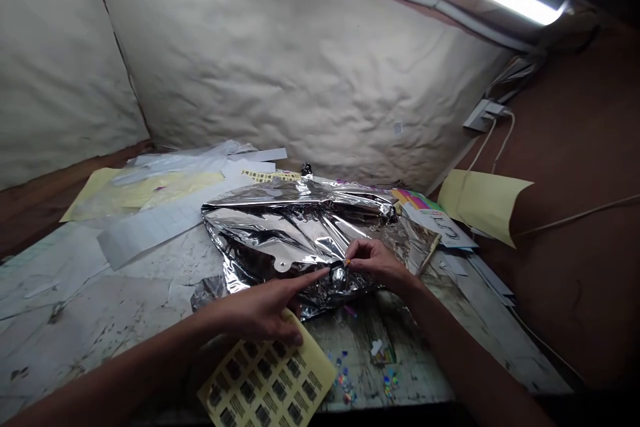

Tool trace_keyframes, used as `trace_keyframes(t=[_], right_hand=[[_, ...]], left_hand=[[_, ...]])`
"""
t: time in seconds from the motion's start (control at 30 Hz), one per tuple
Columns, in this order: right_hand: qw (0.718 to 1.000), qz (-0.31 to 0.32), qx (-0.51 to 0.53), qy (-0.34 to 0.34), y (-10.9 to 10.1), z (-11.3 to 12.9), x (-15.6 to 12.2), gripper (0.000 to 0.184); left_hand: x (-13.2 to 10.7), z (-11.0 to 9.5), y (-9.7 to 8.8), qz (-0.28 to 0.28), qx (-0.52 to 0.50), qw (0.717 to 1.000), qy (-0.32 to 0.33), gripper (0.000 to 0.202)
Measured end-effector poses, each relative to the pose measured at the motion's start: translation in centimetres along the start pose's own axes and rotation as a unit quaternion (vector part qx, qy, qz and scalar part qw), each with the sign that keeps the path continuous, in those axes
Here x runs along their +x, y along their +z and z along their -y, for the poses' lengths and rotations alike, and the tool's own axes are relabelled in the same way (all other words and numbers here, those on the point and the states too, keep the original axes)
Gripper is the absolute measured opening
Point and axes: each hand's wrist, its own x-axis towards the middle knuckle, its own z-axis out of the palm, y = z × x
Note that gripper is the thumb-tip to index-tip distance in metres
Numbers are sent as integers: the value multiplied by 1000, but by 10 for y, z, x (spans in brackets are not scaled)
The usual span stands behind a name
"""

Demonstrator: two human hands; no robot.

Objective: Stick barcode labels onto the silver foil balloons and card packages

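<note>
A crumpled silver foil sheet or balloon [295, 230] lies on the table in front of me. My left hand [267, 307] grips a yellow sheet of barcode stickers [270, 383] under the thumb, while its index finger stretches out to touch the foil beside a small dark-rimmed spot [339, 273]. Thumb and fingers of my right hand [373, 260] are pinched at the right of that spot. A tiny orange bit [348, 261] shows at those fingertips, too small to name. A round white tab [283, 265] sits on the foil's near edge.
White papers and clear plastic [150, 233] cover the back left. A colourful printed packet [433, 217] with a large 5 lies at the right, near a yellow sheet [483, 200] and cables. Shiny confetti bits [345, 380] are scattered at the table's front edge.
</note>
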Motion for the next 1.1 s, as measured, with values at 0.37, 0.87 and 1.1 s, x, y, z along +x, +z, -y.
trace_keyframes(t=[0.37,0.87,1.1], right_hand=[[1000,5,4,5,-19,7,12,29],[821,-210,-518,-115,-70,99,210,22],[737,-234,-628,-88,-49,81,264,27]], left_hand=[[3,1,4,20,-12,992,-125,105],[5,8,9,7,-30,993,-110,93],[6,12,11,14,-11,996,-88,100]])
